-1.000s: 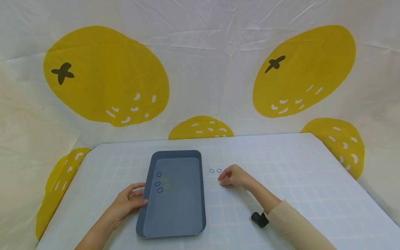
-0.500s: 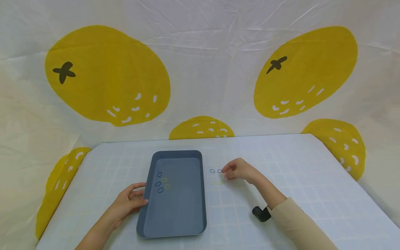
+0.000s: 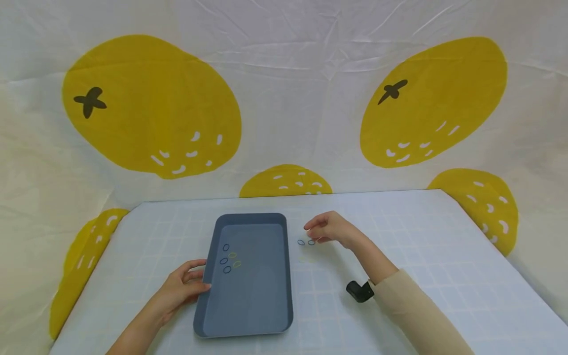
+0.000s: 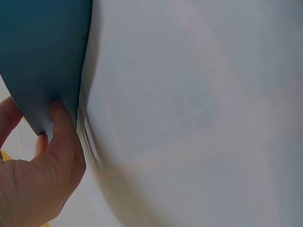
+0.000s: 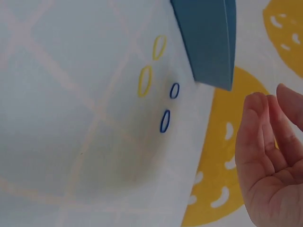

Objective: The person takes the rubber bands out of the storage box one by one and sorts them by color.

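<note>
Left hand grips the grey tray's left rim at lower centre. Right hand, fingers relaxed and empty, hovers above two blue rings on the desk.

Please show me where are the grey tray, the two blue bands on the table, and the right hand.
grey tray [image 3: 248, 329]: head view, near rim.
blue bands [image 5: 164, 121]: right wrist view, edge of the lower band.
right hand [image 3: 330, 228]: head view, back of the hand.
</note>
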A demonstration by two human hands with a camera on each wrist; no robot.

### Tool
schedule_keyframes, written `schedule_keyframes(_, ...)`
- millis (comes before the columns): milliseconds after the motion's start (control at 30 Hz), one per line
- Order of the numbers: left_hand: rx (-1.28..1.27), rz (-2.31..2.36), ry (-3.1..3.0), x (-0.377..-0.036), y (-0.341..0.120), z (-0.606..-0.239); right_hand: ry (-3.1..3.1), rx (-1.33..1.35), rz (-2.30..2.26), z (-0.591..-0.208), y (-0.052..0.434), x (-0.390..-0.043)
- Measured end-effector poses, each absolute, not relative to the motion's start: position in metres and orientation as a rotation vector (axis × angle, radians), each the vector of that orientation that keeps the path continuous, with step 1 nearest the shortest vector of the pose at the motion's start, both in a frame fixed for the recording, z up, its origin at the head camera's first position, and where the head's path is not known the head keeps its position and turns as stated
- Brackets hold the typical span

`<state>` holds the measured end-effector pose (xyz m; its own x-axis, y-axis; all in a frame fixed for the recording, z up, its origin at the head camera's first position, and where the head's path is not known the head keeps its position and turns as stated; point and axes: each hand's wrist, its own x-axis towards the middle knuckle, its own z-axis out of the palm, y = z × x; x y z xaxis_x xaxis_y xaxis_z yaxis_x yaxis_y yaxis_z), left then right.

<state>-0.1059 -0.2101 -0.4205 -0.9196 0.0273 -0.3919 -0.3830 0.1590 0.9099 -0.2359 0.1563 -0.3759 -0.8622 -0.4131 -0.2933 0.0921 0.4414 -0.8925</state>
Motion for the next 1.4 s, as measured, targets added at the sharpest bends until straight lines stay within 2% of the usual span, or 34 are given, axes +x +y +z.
schedule_keyframes(800,-0.281,1.855,2.107,-0.107,-0.213,-0.421,2.152,-0.400,-1.445,-0.359,0.078,-0.245)
schedule_keyframes(1400,-0.288,1.843,2.119,-0.105,-0.212,-0.419,2.096,-0.446,-1.455,-0.374,0.032,-0.246)
